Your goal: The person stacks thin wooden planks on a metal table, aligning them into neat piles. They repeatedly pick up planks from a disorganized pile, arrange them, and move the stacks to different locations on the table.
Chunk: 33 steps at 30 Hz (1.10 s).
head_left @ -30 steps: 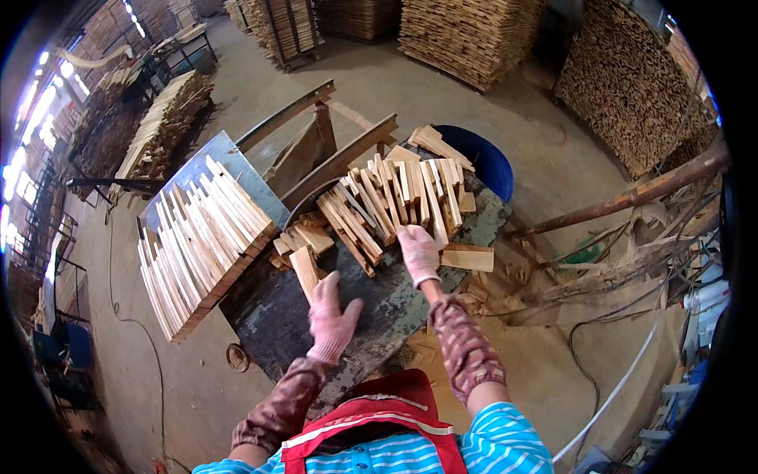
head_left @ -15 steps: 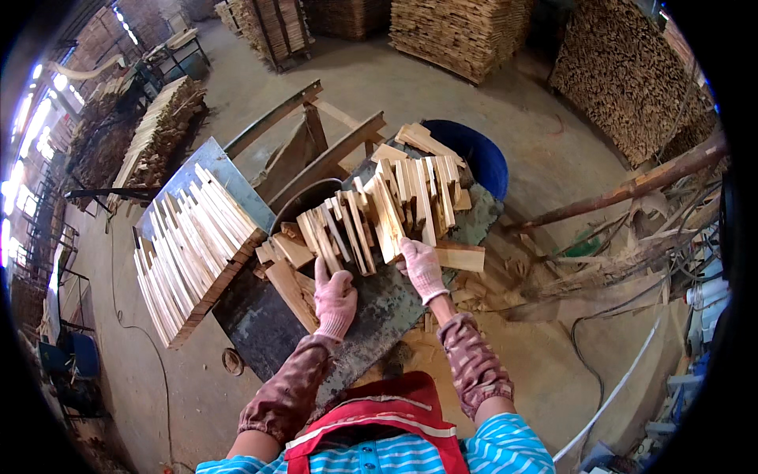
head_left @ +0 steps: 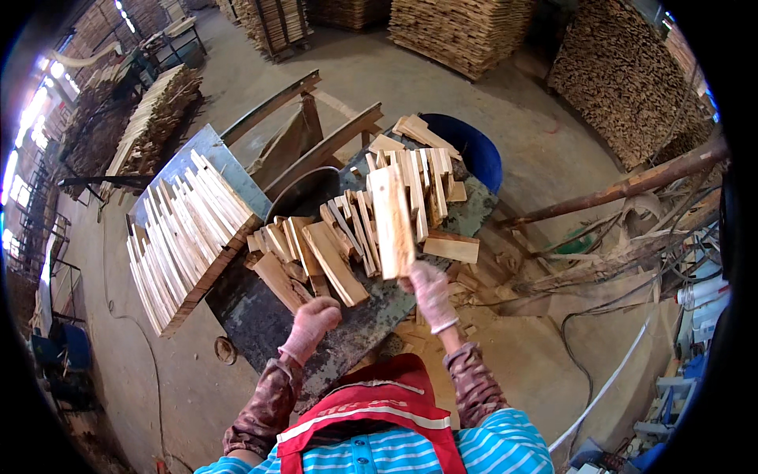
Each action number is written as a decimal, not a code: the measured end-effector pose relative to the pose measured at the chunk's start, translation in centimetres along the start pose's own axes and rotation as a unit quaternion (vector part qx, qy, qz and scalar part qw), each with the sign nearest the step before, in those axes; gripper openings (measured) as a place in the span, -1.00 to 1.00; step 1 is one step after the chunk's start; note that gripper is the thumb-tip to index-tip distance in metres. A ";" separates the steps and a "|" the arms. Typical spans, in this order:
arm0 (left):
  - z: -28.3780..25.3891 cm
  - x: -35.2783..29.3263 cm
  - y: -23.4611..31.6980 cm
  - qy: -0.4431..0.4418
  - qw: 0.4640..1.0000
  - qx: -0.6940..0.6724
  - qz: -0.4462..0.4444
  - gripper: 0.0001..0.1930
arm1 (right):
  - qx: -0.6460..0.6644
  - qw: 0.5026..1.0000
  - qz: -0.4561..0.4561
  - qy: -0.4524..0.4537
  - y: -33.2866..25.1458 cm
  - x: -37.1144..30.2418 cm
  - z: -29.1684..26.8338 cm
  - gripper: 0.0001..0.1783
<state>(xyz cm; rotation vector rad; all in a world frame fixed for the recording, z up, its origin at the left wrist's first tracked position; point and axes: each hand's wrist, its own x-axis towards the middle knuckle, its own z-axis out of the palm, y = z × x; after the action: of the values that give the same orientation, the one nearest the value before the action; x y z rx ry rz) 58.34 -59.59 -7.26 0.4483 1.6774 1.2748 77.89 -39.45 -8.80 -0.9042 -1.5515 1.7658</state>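
Observation:
My right hand point(head_left: 431, 294), in a pale pink knit glove, grips the lower end of a wide wooden slat point(head_left: 389, 225), which stands tilted up above the other pieces. My left hand point(head_left: 312, 322), gloved alike, is closed, with no piece visible in it. It is close to the near end of a loose slat point(head_left: 278, 278) that slopes down toward it. Between the hands, several short slats point(head_left: 335, 265) lean leftward on the dark worn tabletop point(head_left: 339, 347). More slats point(head_left: 422, 182) stand on edge in a row to the right.
At left, a blue-grey panel point(head_left: 241, 170) carries a row of long pale slats point(head_left: 181, 241). Behind the table are a blue tub point(head_left: 474, 154) and metal rails point(head_left: 332, 150). A brown pole point(head_left: 624, 189) and cables lie at right. Tall wood stacks point(head_left: 462, 35) stand farther back.
My right hand has raised a wide slat, its near end now lower. My left hand has drawn left and nearer to me, its pointing finger now curled. Several slats have tipped over to the left.

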 end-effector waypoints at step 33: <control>-3.5 -8.6 -6.1 0.154 0.959 -0.239 0.008 -0.57 | 0.118 0.992 0.016 0.030 -0.9 0.7 -0.8 -0.74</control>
<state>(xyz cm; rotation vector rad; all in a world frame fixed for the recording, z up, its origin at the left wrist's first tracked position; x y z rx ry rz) 60.98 -70.25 -8.69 -0.0321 1.5381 1.7682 78.11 -38.28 -8.01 -0.8603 -1.2641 1.8792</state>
